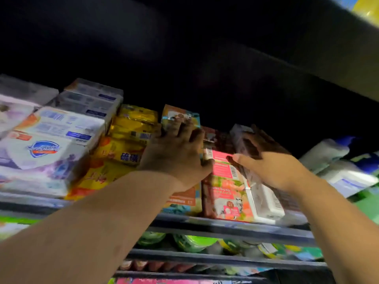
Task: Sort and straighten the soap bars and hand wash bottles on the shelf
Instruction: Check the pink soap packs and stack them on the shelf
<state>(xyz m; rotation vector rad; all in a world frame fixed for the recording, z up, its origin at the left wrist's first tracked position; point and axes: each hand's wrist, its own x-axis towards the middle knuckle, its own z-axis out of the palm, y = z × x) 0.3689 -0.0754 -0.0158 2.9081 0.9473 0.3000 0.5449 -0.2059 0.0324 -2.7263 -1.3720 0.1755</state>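
Two hands are reaching up to the shelf (225, 225), both arms stretching from the bottom of the frame toward its centre. At the left of the frame, at least four white soap packs (61, 128) are lying stacked and skewed, though blur is hiding their edges. Just right of them, at least three yellow soap packs (133, 119) are piling up at uneven angles. In the centre, an orange-and-teal soap box (180, 115) is standing on edge, with one pink soap box (223, 177) touching its right side.

The left hand (176, 154) is lying palm-down over the orange-and-teal soap box, its fingers (180, 124) hooking over the box's far top edge and gripping it, with the thumb running beside the pink soap box. The right hand (270, 169) is grasping a white-and-grey soap pack (264, 201), which is leaning tilted against the pink soap box; the fingers are wrapping behind it and the thumb (238, 158) is pointing left across its front.

At the right edge of the frame, white hand wash bottles (328, 150) with blue tops are lying tilted; blur is preventing a count. On the shelf below, several green-lidded containers (194, 241) are sitting in a row.
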